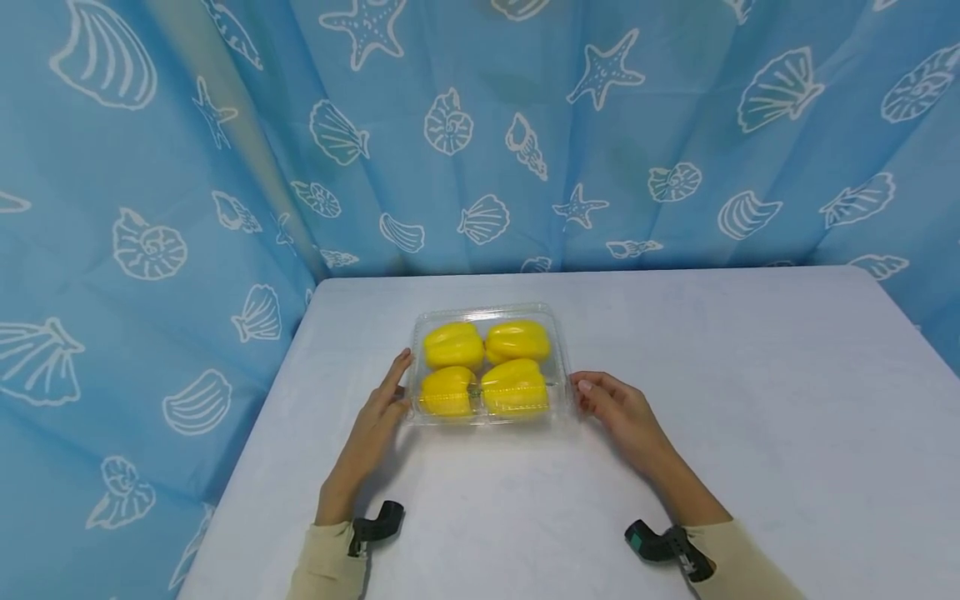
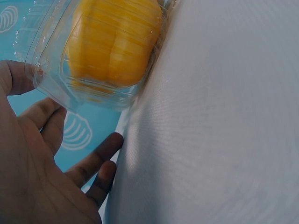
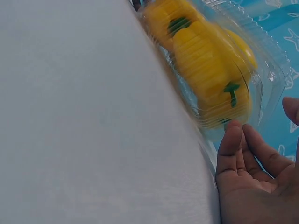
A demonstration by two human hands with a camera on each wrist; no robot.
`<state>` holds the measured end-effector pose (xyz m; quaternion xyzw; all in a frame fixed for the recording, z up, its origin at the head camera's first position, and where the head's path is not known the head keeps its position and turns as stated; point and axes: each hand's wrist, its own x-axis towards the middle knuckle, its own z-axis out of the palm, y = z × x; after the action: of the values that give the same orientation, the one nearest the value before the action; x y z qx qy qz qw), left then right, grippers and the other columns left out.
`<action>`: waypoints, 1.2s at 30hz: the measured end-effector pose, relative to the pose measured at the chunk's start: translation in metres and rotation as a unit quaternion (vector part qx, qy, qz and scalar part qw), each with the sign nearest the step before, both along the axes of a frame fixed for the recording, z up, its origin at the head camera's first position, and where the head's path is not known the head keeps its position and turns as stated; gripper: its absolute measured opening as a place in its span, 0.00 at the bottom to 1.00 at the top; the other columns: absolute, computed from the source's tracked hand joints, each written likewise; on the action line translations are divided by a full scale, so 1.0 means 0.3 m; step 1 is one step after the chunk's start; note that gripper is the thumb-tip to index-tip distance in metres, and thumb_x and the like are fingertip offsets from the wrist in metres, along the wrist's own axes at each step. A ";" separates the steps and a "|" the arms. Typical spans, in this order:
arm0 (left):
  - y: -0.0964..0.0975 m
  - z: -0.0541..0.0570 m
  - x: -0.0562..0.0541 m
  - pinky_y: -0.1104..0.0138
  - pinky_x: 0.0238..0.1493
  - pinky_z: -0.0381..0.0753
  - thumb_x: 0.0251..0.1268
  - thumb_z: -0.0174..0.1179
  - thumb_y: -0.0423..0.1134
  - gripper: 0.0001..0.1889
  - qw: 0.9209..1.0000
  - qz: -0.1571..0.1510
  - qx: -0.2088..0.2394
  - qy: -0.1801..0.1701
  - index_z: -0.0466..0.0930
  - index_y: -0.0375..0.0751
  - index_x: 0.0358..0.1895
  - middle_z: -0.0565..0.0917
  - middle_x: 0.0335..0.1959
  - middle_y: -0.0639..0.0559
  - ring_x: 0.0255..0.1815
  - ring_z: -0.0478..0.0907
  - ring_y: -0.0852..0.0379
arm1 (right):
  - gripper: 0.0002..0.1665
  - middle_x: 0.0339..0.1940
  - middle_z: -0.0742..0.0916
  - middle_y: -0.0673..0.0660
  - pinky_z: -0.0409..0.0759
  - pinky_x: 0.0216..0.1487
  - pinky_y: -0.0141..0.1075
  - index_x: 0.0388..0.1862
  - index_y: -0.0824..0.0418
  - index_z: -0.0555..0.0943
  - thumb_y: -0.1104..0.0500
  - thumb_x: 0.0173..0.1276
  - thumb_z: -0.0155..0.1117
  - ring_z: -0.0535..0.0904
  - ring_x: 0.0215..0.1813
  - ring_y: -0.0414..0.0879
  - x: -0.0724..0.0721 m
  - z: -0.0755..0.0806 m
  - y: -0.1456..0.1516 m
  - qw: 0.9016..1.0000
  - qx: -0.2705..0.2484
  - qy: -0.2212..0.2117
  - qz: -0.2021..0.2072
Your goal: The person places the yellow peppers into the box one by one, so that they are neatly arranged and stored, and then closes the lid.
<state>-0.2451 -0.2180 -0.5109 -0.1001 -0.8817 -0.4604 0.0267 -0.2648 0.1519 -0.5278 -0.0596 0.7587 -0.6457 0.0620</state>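
A clear plastic clamshell box (image 1: 486,312) with several yellow bell peppers (image 1: 517,387) lies on the table between the hands. At its left side my left hand (image 1: 371,429) has the thumb touching the rim, the other fingers spread; two fingertips rest near the tabletop in the left wrist view. My right hand (image 1: 626,417) is at the box's right edge, its fingertips touching or almost touching the plastic (image 3: 205,109). The right thumb stands apart from the box in the right wrist view. Green stems show on peppers (image 3: 201,60) there.
The table (image 1: 712,350) has a white cover. A blue curtain (image 1: 262,158) with white shell and starfish prints hangs behind it and along the left side. A black wrist camera (image 1: 378,522) is strapped to the left sleeve, and another wrist camera (image 1: 667,550) to the right.
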 end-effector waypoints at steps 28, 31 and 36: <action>-0.006 -0.004 0.007 0.41 0.60 0.67 0.79 0.40 0.46 0.30 1.000 0.003 -0.009 -0.002 0.49 0.65 0.81 0.50 0.81 0.65 0.61 0.69 0.46 | 0.25 0.39 0.86 0.67 0.81 0.36 0.35 0.44 0.71 0.83 0.48 0.80 0.53 0.79 0.35 0.49 0.068 0.002 -0.026 0.996 -0.052 -0.010 0.066; -0.007 -0.005 0.004 0.41 0.60 0.67 0.79 0.40 0.45 0.30 1.000 -0.002 -0.005 0.004 0.49 0.64 0.81 0.50 0.81 0.65 0.61 0.69 0.46 | 0.25 0.37 0.86 0.66 0.79 0.33 0.34 0.42 0.72 0.83 0.49 0.79 0.55 0.77 0.32 0.47 0.067 0.009 -0.027 0.995 -0.057 -0.023 0.080; -0.008 -0.008 -0.003 0.42 0.60 0.67 0.79 0.40 0.43 0.30 1.000 -0.009 -0.002 0.015 0.50 0.64 0.81 0.51 0.81 0.65 0.61 0.69 0.47 | 0.21 0.33 0.85 0.63 0.75 0.30 0.31 0.41 0.73 0.83 0.53 0.77 0.60 0.75 0.29 0.43 0.067 0.016 -0.020 0.994 -0.054 -0.037 0.083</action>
<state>-0.2461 -0.2204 -0.5133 -0.1149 -0.8809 -0.4577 0.0355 -0.2448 0.1459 -0.5231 -0.1013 0.7125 -0.6800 0.1404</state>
